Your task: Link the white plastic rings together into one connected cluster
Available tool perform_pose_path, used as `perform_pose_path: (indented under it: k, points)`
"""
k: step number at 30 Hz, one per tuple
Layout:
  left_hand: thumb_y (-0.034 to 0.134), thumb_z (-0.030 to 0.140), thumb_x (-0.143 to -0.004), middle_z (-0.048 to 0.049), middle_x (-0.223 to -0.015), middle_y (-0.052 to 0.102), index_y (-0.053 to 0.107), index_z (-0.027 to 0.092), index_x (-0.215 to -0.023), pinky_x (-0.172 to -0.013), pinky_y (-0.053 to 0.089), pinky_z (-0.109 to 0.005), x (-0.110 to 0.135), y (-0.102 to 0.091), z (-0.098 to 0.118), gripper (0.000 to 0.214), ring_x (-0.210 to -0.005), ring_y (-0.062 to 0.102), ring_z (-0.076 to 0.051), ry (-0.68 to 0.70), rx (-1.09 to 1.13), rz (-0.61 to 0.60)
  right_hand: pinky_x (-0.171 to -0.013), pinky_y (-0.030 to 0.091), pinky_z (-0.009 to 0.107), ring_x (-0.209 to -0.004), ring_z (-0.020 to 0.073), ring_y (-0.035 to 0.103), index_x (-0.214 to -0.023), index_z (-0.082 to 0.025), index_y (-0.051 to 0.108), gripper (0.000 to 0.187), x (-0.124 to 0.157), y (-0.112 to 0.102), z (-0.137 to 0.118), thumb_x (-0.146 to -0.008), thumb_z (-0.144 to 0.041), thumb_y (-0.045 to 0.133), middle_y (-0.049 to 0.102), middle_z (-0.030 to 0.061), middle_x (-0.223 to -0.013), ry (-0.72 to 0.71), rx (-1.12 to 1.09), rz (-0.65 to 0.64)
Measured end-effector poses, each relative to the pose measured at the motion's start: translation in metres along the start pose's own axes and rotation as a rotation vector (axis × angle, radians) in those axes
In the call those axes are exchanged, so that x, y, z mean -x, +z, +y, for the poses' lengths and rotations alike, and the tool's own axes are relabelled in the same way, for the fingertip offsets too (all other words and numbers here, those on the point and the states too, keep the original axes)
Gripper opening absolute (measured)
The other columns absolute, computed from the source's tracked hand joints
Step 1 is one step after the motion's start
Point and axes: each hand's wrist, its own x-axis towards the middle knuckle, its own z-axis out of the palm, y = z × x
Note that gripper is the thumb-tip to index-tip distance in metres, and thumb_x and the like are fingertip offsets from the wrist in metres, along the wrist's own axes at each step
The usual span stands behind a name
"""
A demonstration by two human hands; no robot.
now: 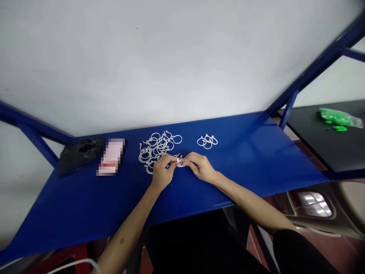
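Both hands meet over the front middle of the blue table, pinching a small white plastic ring [180,165] between them. My left hand [163,172] grips its left side with thumb and fingertips closed. On the other side, my right hand [199,166] pinches near the ring's knobbed ends. Fingers cover part of the ring, so I cannot tell whether its ends are joined. Just behind and left of my left hand lies a loose pile of white rings [154,149], several with open ends. A smaller cluster of white rings [207,142] lies beyond my right hand.
On the left of the blue table [94,205] lie a black plastic bag [81,150] and a blurred pink-and-white item [111,156]. A white wall rises behind. Blue frame bars [288,108] flank the table. At right, a dark table [316,140] bears a bag of green pieces [338,117].
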Motion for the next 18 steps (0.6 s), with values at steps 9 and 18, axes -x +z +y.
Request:
perform_pose_path:
  k: [9, 18]
  points:
    - [0.060, 0.027, -0.096, -0.0013, -0.082, 0.069, 0.064, 0.022, -0.089, -0.079, 0.052, -0.033, -0.001, 0.002, -0.005, 0.009, -0.083, 0.063, -0.019, 0.115, -0.159, -0.051, -0.086, 0.056, 0.038, -0.094, 0.0207, 0.066, -0.106, -0.022, 0.066, 0.021, -0.002, -0.004, 0.012, -0.105, -0.028, 0.046, 0.072, 0.0082, -0.101, -0.057, 0.163, -0.006]
    - [0.075, 0.035, -0.085, -0.0092, -0.114, 0.069, 0.070, 0.024, -0.106, -0.097, 0.048, -0.050, 0.001, 0.002, -0.015, 0.024, -0.111, 0.057, -0.030, 0.239, -0.437, -0.212, -0.081, 0.054, 0.035, -0.095, 0.0226, 0.064, -0.110, -0.022, 0.068, 0.021, -0.009, -0.044, 0.030, -0.103, -0.028, 0.049, 0.066, 0.0101, -0.106, 0.265, 0.637, 0.272]
